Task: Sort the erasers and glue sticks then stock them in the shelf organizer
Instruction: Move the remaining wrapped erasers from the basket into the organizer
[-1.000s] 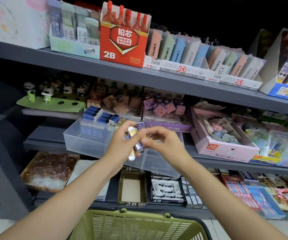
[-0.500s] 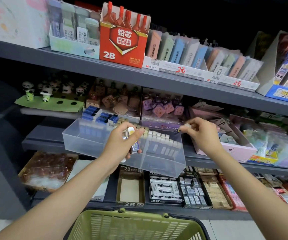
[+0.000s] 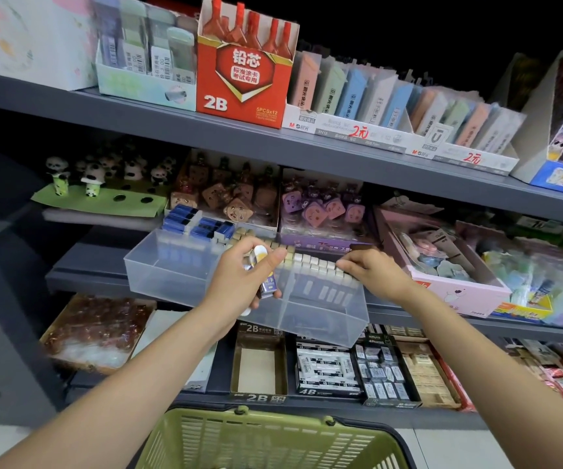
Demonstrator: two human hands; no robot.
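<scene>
Right hand [image 3: 371,272] is down at the row of beige erasers [image 3: 320,265] in the clear organizer [image 3: 178,275] on the middle shelf, fingers curled at the row's near end — whether they pinch one I cannot tell. Best play here, I'd say: seat each eraser upright and snug against its neighbour, keeping blue erasers [image 3: 199,225] in the left compartment. Left hand [image 3: 243,282] grips a small bundle — a white-and-yellow glue stick [image 3: 259,254] and a purple-labelled piece — just before the divider. The organizer's front half looks bare and see-through.
</scene>
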